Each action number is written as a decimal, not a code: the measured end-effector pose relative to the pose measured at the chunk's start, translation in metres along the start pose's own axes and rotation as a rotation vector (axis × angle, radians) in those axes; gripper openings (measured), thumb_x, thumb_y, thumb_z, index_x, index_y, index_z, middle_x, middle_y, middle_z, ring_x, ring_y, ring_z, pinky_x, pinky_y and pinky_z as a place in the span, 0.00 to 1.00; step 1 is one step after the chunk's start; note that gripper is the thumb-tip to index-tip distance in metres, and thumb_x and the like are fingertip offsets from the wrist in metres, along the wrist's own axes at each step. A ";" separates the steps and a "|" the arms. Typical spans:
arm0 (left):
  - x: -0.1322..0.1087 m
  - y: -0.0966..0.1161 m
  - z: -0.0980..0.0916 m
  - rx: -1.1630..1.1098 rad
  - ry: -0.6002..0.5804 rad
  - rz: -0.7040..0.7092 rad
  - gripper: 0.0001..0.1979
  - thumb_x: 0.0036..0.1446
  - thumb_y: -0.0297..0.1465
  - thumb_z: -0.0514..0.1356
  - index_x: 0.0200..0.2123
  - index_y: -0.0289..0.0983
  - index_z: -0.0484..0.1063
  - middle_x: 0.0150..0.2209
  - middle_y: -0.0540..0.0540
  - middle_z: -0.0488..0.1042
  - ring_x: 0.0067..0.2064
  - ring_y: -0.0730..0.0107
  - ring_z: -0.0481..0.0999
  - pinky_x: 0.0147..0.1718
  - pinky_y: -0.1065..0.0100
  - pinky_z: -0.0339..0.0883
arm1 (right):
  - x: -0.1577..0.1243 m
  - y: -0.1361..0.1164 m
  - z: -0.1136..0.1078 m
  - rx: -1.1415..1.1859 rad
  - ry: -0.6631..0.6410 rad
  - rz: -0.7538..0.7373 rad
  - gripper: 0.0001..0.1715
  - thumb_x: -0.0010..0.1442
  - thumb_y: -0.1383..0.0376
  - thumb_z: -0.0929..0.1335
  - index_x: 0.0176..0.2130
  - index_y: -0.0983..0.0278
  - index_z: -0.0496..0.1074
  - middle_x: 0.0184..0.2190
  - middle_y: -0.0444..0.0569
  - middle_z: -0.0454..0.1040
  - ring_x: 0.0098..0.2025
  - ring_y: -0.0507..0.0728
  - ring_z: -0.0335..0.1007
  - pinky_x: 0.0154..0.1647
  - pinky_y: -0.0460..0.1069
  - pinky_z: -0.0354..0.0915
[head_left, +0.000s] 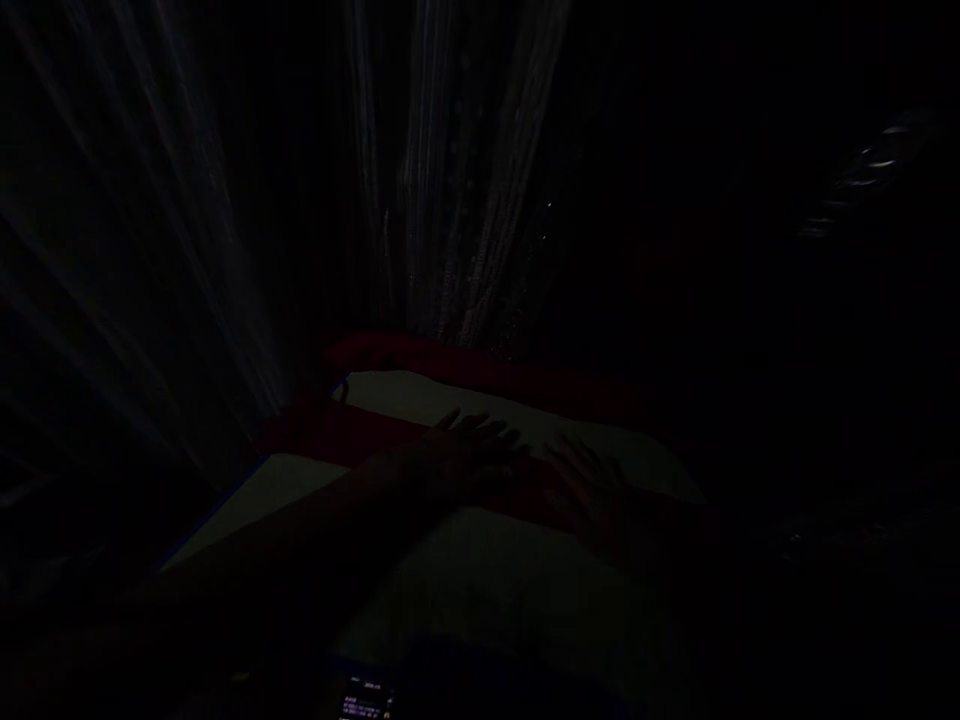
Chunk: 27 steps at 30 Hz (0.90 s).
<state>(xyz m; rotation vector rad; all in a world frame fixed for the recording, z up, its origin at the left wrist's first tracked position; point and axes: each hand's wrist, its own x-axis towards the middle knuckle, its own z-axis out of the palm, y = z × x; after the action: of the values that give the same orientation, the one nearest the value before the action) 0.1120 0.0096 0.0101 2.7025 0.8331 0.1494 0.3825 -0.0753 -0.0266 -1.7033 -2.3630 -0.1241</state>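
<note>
In the head view the scene is very dark. My left hand [469, 455] reaches in from the lower left, with its fingers spread over a red band of cloth [375, 432] and a pale cloth panel [420, 395]. Just to its right, my right hand [592, 485] also lies with spread fingers over the red band and the pale panel. Both hands are open, and I see nothing held in either. Nearer to me, below the band, is another pale panel [487, 575] with a blue edge on the left.
A small lit screen [365, 697] shows at the bottom edge. Thin, sheer-looking drapes [427, 170] hang behind, and more hang at the left. Red cloth [465, 355] runs along the far side. Shiny glints [874, 165] show at the upper right; their source is too dark to tell.
</note>
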 end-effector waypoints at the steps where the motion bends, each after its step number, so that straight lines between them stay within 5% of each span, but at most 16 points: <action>1: -0.006 -0.003 0.004 0.011 0.010 0.000 0.36 0.68 0.57 0.40 0.73 0.49 0.46 0.74 0.47 0.43 0.75 0.47 0.41 0.69 0.37 0.31 | 0.000 -0.001 0.008 -0.003 -0.028 -0.007 0.37 0.71 0.45 0.56 0.71 0.57 0.54 0.73 0.50 0.48 0.74 0.64 0.42 0.70 0.72 0.45; 6: -0.019 -0.012 0.009 0.075 0.030 0.013 0.34 0.70 0.53 0.42 0.73 0.47 0.47 0.74 0.47 0.45 0.75 0.51 0.43 0.70 0.40 0.31 | 0.006 -0.002 0.028 -0.020 -0.051 -0.010 0.39 0.71 0.43 0.52 0.71 0.57 0.52 0.73 0.41 0.44 0.75 0.59 0.38 0.73 0.69 0.40; 13: -0.016 -0.010 0.007 0.087 0.052 0.013 0.36 0.69 0.55 0.40 0.73 0.45 0.48 0.74 0.47 0.46 0.75 0.50 0.42 0.70 0.41 0.32 | 0.013 0.002 0.024 -0.005 -0.026 0.001 0.39 0.71 0.43 0.50 0.70 0.59 0.55 0.72 0.44 0.49 0.74 0.60 0.43 0.71 0.70 0.43; 20: -0.020 -0.002 0.001 0.158 0.088 0.031 0.36 0.70 0.54 0.42 0.74 0.44 0.44 0.74 0.47 0.44 0.76 0.53 0.37 0.70 0.42 0.26 | 0.010 -0.001 0.021 -0.056 0.196 -0.111 0.35 0.72 0.49 0.54 0.70 0.61 0.52 0.71 0.49 0.51 0.74 0.60 0.44 0.70 0.70 0.47; 27: -0.018 -0.005 0.003 0.104 -0.006 -0.005 0.37 0.69 0.55 0.41 0.74 0.43 0.44 0.74 0.48 0.42 0.75 0.54 0.39 0.71 0.45 0.29 | 0.010 -0.002 0.033 -0.093 0.161 -0.151 0.34 0.72 0.51 0.55 0.71 0.57 0.48 0.71 0.50 0.52 0.72 0.64 0.49 0.65 0.75 0.52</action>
<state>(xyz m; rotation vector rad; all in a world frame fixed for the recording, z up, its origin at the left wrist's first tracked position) 0.0956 0.0024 0.0054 2.7955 0.8682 0.0995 0.3737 -0.0605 -0.0561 -1.4902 -2.3956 -0.3868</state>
